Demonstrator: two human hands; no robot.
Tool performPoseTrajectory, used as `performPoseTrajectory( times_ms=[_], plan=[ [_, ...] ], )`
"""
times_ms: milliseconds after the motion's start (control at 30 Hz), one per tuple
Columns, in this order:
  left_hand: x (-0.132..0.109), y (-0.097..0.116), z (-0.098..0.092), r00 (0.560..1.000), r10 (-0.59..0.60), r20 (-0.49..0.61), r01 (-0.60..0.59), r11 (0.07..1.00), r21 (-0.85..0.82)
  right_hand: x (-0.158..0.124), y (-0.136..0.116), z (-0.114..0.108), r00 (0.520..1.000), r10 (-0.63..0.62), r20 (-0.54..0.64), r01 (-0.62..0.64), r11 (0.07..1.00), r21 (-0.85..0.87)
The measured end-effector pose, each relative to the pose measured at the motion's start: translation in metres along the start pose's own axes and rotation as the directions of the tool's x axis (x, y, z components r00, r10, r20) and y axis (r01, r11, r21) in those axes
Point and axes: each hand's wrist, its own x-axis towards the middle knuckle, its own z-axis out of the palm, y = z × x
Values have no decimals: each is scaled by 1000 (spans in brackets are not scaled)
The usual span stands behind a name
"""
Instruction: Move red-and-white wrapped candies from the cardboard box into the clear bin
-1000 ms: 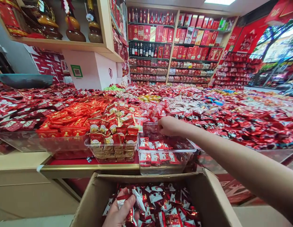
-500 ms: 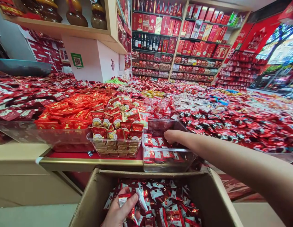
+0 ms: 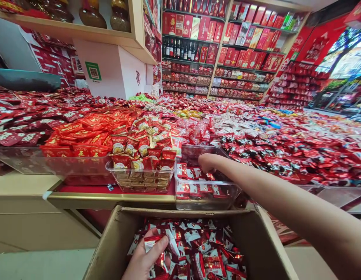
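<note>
My left hand [image 3: 151, 254] is closed around a few red-and-white wrapped candies [image 3: 172, 241], low inside an open cardboard box [image 3: 106, 237]. Many more candies of the same look [image 3: 213, 264] fill the bottom of that box. My right hand [image 3: 208, 162] reaches down into a clear plastic bin [image 3: 206, 192] beyond the box; its fingers point down and are hidden, so what they hold does not show. Red-and-white candies [image 3: 194, 188] lie in neat rows in the bin, just left of and below that hand.
A clear bin of durian candies [image 3: 142, 181] stands left of the bin, and orange-red packets [image 3: 81, 149] lie farther left. Heaps of red wrapped candies [image 3: 288, 155] spread to the right. Shelves of bottles and boxes [image 3: 194, 27] rise behind. A wooden cabinet [image 3: 136, 39] overhangs the left.
My right hand has shifted slightly left and lower within the clear bin. The left hand keeps its hold on the candies, and the whole view has tilted a little.
</note>
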Motion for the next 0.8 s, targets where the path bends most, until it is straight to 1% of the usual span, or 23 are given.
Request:
performPoseTrajectory(
  times_ms=[100, 167, 233, 400, 533, 600, 667, 733, 800],
  plan=[
    [0, 0, 1, 1000, -2, 7, 2, 1000, 11, -9, -5, -1, 993, 30, 118, -31, 999, 7],
    [1, 0, 0, 1000, -1, 10, 1, 1000, 18, -14, -8, -1, 987, 4, 158, -8, 1000, 26],
    [2, 1, 0, 1000, -7, 2, 7, 999, 37, -17, -9, -1, 985, -29, 172, 23, 999, 40],
    [0, 2, 3, 997, -18, -70, 21, 998, 52, -15, -7, -2, 982, -63, 180, 54, 997, 53],
    [-1, 3, 3, 997, -34, -63, 37, 999, 32, -14, -6, 0, 982, -68, 175, 60, 997, 51],
    [-1, 3, 2, 997, -40, -63, 41, 999, 13, -14, -6, 0, 985, -70, 155, 64, 997, 42],
    [-2, 3, 3, 998, -28, -64, 28, 1000, 3, -13, -6, 0, 992, -75, 105, 73, 997, 23],
    [-5, 7, 7, 998, 5, -60, -4, 1000, 7, -13, -6, -3, 996, -92, 19, 92, 996, -10],
    [-11, 13, 14, 998, 43, -35, -43, 999, 17, -16, -6, -10, 987, -131, -92, 126, 991, -53]
  ],
)
